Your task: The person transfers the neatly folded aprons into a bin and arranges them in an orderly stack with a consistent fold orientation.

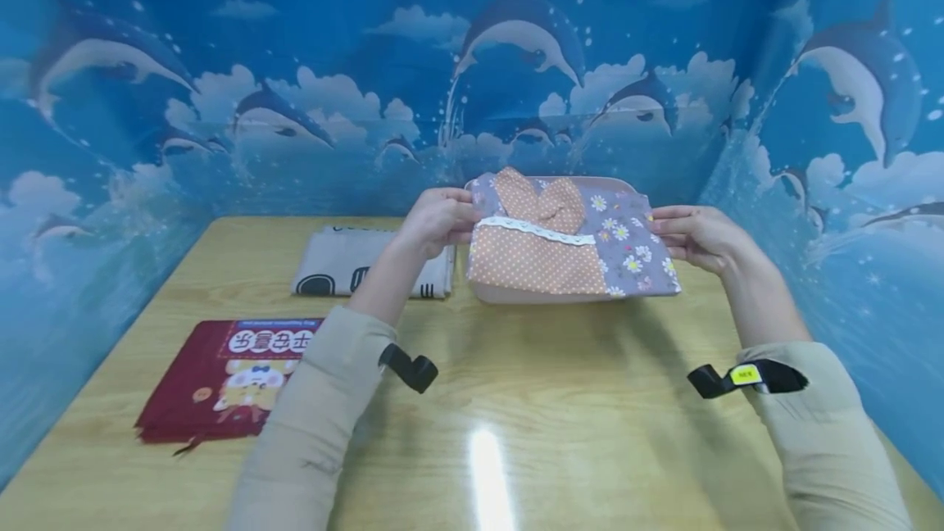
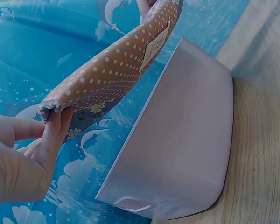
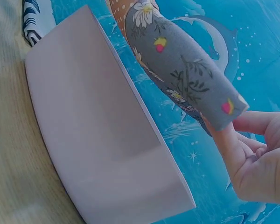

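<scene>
The folded patchwork cloth (image 1: 571, 236) is pinched at both ends by both hands, held above the pale basin (image 2: 186, 154).

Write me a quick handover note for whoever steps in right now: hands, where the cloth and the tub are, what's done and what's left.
Left hand: pinches the left edge of the folded cloth.
Right hand: pinches the right edge.
The cloth, orange dots and grey floral, is held flat just above the pale tub at the table's far side, not inside it.
Done: cloth folded and lifted over the tub.
Left, probably: lower it in. A grey cloth and a red one lie folded on the table, to the left.
</scene>
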`<state>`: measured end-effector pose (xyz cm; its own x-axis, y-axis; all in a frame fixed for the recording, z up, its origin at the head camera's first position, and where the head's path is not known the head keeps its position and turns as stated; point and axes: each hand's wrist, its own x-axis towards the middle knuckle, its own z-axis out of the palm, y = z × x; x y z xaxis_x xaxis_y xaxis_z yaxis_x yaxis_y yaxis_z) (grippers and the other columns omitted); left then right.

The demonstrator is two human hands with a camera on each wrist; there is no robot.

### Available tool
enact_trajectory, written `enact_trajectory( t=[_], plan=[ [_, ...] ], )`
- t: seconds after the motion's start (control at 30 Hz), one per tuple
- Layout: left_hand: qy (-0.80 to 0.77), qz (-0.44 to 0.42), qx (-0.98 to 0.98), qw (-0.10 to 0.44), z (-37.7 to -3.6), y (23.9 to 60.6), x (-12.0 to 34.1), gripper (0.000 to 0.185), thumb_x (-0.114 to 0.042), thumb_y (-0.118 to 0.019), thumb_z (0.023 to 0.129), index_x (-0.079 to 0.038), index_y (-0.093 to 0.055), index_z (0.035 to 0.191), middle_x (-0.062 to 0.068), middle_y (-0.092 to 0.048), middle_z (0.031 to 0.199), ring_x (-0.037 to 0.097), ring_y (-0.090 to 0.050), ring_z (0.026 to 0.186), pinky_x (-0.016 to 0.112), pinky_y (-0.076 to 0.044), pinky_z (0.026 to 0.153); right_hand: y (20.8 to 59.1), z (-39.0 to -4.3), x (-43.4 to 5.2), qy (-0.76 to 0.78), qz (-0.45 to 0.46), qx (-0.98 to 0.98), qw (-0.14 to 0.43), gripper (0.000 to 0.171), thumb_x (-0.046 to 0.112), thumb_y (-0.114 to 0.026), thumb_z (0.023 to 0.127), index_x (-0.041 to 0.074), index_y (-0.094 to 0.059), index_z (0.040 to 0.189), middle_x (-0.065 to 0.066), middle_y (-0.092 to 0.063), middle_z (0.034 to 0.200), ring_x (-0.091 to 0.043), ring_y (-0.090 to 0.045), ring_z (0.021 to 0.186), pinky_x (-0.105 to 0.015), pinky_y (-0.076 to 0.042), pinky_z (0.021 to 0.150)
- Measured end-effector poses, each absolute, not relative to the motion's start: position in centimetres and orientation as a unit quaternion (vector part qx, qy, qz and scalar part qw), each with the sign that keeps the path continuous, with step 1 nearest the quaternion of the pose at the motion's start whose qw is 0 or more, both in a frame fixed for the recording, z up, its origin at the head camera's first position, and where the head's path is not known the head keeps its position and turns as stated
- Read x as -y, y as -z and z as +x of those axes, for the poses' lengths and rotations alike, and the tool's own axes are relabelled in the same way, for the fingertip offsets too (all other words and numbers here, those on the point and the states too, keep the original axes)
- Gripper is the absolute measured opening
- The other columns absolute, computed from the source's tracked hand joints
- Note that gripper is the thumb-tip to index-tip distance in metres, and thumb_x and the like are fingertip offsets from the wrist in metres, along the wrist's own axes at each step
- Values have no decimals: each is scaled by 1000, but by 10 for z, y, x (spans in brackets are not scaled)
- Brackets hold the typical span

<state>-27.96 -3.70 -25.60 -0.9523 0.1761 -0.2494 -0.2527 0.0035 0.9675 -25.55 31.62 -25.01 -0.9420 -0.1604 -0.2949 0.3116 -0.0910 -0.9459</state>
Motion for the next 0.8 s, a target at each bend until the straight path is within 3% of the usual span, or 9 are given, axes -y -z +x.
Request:
enact_trajectory(
  t=[0.2, 0.57, 0.7, 0.8],
  plan=[
    [-707, -32, -690, 153, -287, 258, 33, 48, 4, -60, 85, -3, -48, 131, 13, -57, 112, 15, -60, 73, 19, -53, 55, 249, -262, -317, 721, 67, -674, 145, 13, 0, -55, 91, 9, -56, 101, -6, -68, 83, -17, -67, 73, -26, -56, 68],
    [-713, -51, -681, 157, -297, 260, 34, 51, 3, -60, 86, -4, -46, 134, 13, -59, 112, 17, -61, 79, 21, -54, 60, 247, -276, -313, 699, 81, -694, 153, 40, 3, -55, 92, 5, -39, 128, -2, -67, 84, -14, -67, 76, -24, -55, 70],
    [-717, -49, -678, 151, -301, 262, 34, 50, 3, -60, 86, -5, -47, 133, 13, -59, 112, 18, -61, 83, 22, -54, 62, 247, -283, -312, 691, 78, -701, 159, 61, 5, -53, 93, 3, -21, 145, 0, -67, 84, -13, -66, 77, -23, -55, 71],
    [-721, -48, -676, 146, -303, 262, 33, 48, 2, -60, 86, -4, -49, 132, 12, -60, 113, 19, -62, 86, 22, -54, 64, 246, -287, -311, 686, 81, -704, 162, 66, 6, -51, 94, 3, -13, 148, 1, -66, 84, -12, -66, 77, -22, -54, 71]
  ],
)
